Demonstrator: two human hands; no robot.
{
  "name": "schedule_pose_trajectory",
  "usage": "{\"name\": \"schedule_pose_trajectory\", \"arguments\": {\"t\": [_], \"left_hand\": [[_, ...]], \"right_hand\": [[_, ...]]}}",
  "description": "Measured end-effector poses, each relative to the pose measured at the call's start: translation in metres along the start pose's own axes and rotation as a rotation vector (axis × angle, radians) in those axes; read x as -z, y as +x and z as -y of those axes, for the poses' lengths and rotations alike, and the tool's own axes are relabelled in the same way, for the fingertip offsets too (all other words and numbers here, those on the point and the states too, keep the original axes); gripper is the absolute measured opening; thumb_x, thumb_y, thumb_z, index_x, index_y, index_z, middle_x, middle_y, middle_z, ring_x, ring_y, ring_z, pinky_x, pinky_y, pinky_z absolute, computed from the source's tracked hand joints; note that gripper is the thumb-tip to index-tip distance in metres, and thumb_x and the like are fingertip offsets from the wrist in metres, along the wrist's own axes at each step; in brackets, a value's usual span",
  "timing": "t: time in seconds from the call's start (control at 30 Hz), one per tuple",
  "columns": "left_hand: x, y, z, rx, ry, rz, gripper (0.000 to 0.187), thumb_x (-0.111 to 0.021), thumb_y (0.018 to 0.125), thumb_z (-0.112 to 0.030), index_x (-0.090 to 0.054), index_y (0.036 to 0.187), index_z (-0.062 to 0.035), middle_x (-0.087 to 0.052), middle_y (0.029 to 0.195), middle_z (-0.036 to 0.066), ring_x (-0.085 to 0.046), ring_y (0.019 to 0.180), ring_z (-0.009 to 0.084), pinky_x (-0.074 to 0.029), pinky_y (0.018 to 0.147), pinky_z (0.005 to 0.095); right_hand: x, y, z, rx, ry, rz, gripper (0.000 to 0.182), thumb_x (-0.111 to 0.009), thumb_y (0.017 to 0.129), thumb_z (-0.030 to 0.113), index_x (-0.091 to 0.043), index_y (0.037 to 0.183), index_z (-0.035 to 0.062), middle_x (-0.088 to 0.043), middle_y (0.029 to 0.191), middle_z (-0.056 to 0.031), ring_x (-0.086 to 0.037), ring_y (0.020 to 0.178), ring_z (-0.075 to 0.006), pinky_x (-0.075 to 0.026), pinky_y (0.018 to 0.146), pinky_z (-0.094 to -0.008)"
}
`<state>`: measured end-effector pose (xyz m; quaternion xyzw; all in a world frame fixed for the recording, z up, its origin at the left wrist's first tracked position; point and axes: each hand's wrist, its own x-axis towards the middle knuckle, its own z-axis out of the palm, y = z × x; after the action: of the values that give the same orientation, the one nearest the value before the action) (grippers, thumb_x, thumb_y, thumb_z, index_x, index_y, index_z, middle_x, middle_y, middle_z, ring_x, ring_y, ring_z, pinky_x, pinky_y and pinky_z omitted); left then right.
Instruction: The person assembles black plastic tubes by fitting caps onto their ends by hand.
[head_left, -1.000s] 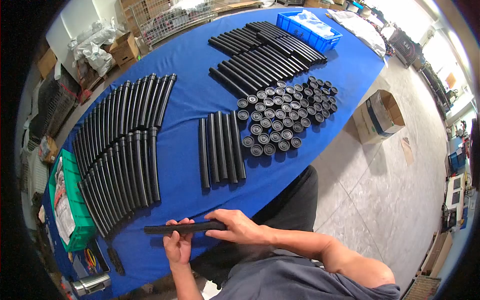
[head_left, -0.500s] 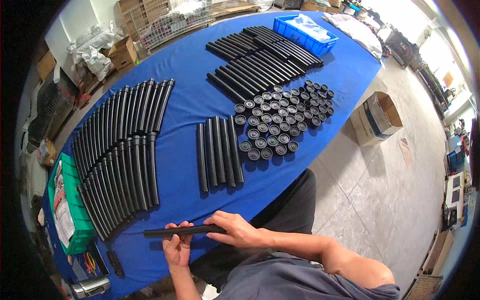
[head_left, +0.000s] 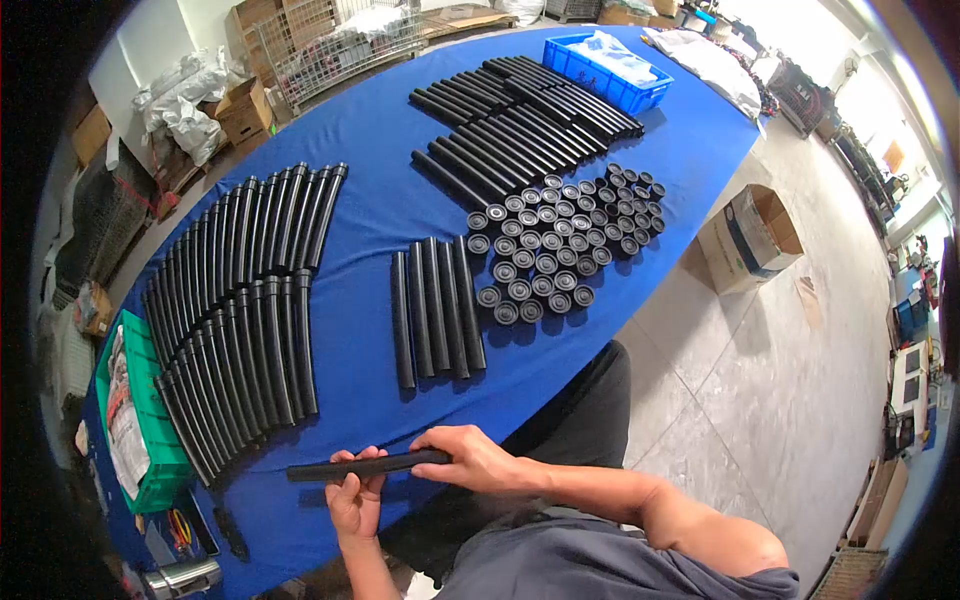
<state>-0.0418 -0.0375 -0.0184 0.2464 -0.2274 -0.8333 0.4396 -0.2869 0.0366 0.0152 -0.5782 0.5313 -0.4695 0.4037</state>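
A black tube (head_left: 335, 468) lies nearly level across both hands, close to my body. My left hand (head_left: 357, 500) pinches it near the middle, thumb in front and fingers behind. Around its right end my right hand (head_left: 475, 461) is closed, hiding that end. Beyond the hands, several loose black tubes (head_left: 438, 310) lie side by side on the blue cloth. Round black caps (head_left: 545, 240) with ringed faces are clustered to their right. At the left, two fanned rows of black tubes with collared ends (head_left: 255, 225) lie on the cloth.
More black tubes (head_left: 520, 130) are stacked at the far side, beside a blue crate (head_left: 610, 80) holding plastic bags. A green crate (head_left: 160, 450) stands at the left edge, near a pair of pliers (head_left: 180, 530). An open cardboard box (head_left: 745, 245) is on the floor at right.
The view has shifted very slightly. Both hands keep the black tube in nearly the same place, and the right fingers have moved a little on its end.
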Motion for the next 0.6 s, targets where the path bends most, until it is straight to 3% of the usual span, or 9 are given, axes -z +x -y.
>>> {"name": "schedule_pose_trajectory", "arguments": {"t": [0.03,0.13,0.23,0.27,0.37,0.47,0.5,0.53,0.6], "left_hand": [[0.0,0.001,0.0,-0.005,-0.003,0.001,0.037,-0.074,0.093,-0.004,-0.053,0.124,-0.0027,-0.065,0.128,0.03,-0.062,0.125,0.0451,-0.054,0.108,0.0551],[0.003,-0.001,0.0,-0.006,-0.004,0.006,0.037,-0.073,0.093,-0.004,-0.053,0.124,-0.0024,-0.065,0.129,0.03,-0.062,0.125,0.0444,-0.053,0.109,0.0553],[0.002,0.0,-0.001,0.001,0.004,0.013,0.037,-0.073,0.093,-0.004,-0.054,0.125,-0.0021,-0.065,0.129,0.03,-0.062,0.126,0.0441,-0.052,0.11,0.0557],[0.0,0.001,-0.001,0.008,0.006,0.001,0.037,-0.073,0.093,-0.004,-0.054,0.125,-0.0021,-0.065,0.129,0.03,-0.062,0.126,0.0442,-0.052,0.11,0.0558],[0.001,0.001,-0.001,0.001,0.01,0.015,0.037,-0.073,0.093,-0.005,-0.054,0.125,-0.0026,-0.065,0.129,0.03,-0.062,0.126,0.0449,-0.052,0.11,0.0562],[0.009,-0.002,0.0,-0.025,0.015,0.048,0.036,-0.073,0.093,-0.005,-0.055,0.124,-0.0044,-0.064,0.131,0.029,-0.058,0.13,0.046,-0.05,0.111,0.0582],[0.006,0.003,0.003,-0.027,0.026,0.04,0.035,-0.072,0.093,-0.004,-0.056,0.124,-0.0054,-0.063,0.132,0.028,-0.057,0.132,0.0464,-0.049,0.111,0.0593],[0.005,0.004,0.003,-0.016,-0.001,0.046,0.037,-0.074,0.092,-0.007,-0.056,0.125,-0.0048,-0.064,0.132,0.028,-0.057,0.131,0.0466,-0.046,0.113,0.0609],[0.009,-0.003,-0.003,-0.042,-0.041,0.032,0.041,-0.077,0.091,-0.012,-0.057,0.126,-0.0037,-0.064,0.132,0.029,-0.058,0.13,0.0468,-0.046,0.113,0.0619]], "right_hand": [[-0.001,0.001,0.0,0.168,-0.041,-0.091,0.038,-0.077,0.093,0.026,-0.068,0.115,-0.0032,-0.071,0.087,-0.0184,-0.07,0.078,-0.0244,-0.053,0.068,-0.0382],[0.001,-0.002,0.01,-0.034,0.049,-0.055,0.036,-0.077,0.093,0.026,-0.068,0.115,-0.0016,-0.071,0.089,-0.0179,-0.07,0.079,-0.0254,-0.053,0.07,-0.0381],[0.009,0.003,0.012,-0.385,0.153,0.165,0.037,-0.077,0.093,0.025,-0.067,0.117,-0.0012,-0.071,0.091,-0.0181,-0.07,0.081,-0.0261,-0.054,0.071,-0.0384],[0.001,-0.001,-0.005,-0.068,-0.005,0.024,0.035,-0.077,0.094,0.025,-0.068,0.116,-0.0011,-0.072,0.088,-0.0162,-0.07,0.077,-0.0223,-0.054,0.068,-0.036],[-0.004,-0.001,-0.007,0.114,-0.036,-0.135,0.034,-0.078,0.093,0.025,-0.069,0.113,-0.0011,-0.073,0.087,-0.0115,-0.07,0.073,-0.0162,-0.055,0.066,-0.0324],[0.009,0.004,0.015,-0.397,0.189,0.096,0.036,-0.08,0.092,0.024,-0.069,0.116,-0.0006,-0.074,0.091,-0.0077,-0.069,0.076,-0.0119,-0.056,0.067,-0.0291],[0.004,0.003,0.006,-0.391,0.24,0.074,0.037,-0.082,0.091,0.021,-0.07,0.118,0.0,-0.074,0.093,-0.0054,-0.069,0.079,-0.0107,-0.056,0.07,-0.0292],[-0.001,0.0,0.002,-0.35,0.252,0.025,0.038,-0.08,0.092,0.022,-0.069,0.119,-0.0013,-0.072,0.085,-0.0075,-0.067,0.075,-0.0109,-0.054,0.064,-0.0295],[0.001,0.0,0.016,-0.421,0.249,0.019,0.034,-0.079,0.092,0.016,-0.068,0.119,-0.0012,-0.073,0.09,-0.0048,-0.068,0.077,-0.0109,-0.055,0.07,-0.0284]]}}
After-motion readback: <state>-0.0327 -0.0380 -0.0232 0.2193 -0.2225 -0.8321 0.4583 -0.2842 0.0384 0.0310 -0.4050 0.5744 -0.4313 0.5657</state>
